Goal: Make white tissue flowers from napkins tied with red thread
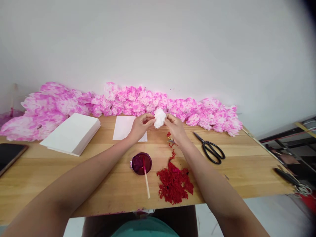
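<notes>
A crumpled white paper piece (160,118) is held up over the middle of the table, between my two hands. My left hand (142,126) pinches its left side with thumb and fingers. On its right side, my right hand (174,126) has its fingers closed on the edge. A flat white sheet (123,126) lies partly behind my left hand. Below the hands sit a dish of dark magenta liquid (141,163) with a thin stick (147,186) in it, and a pile of red yarn pieces (174,184) beside my right forearm.
Pink-and-white paper flowers (133,100) line the wall. A thick white paper stack (71,133) and a dark phone (11,154) are at left. Black scissors (212,149) lie right of my right forearm. Another black-handled tool (286,176) is at the far right edge.
</notes>
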Tool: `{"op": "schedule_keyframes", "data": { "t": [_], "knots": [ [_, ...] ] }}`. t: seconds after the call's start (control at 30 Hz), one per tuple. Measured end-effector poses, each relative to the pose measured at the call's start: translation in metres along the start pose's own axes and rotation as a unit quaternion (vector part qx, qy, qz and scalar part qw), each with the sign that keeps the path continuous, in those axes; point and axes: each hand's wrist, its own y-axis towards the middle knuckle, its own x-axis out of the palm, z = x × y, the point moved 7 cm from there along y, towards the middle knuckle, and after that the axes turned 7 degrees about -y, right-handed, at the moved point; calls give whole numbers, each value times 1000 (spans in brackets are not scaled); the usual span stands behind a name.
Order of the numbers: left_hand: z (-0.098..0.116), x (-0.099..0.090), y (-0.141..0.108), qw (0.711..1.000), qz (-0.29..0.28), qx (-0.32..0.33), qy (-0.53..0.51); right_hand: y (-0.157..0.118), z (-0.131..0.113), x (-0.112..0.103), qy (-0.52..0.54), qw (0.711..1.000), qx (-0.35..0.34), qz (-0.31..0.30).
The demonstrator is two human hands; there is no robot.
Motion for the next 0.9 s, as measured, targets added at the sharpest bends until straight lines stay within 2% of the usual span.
{"op": "schedule_keyframes", "data": {
  "t": [0.2, 0.37, 0.47, 0.63, 0.9],
  "knots": [
    [4, 3, -1, 1000, -23, -20, 5, 1, -3, 0, -91, 995, -41, -25],
    [9, 7, -2, 998, -41, -21, 52, 0, -11, 1, -138, 987, -67, -38],
    [6, 7, -1, 998, -44, -39, 9, 0, -13, 1, -99, 993, -51, -42],
    [-4, 10, 0, 988, -81, -86, -100, 0, -8, -6, 18, 1000, 10, 7],
    [-8, 11, -2, 978, -92, -118, -143, 0, -9, -7, 21, 1000, 14, -6]
  ]
}}
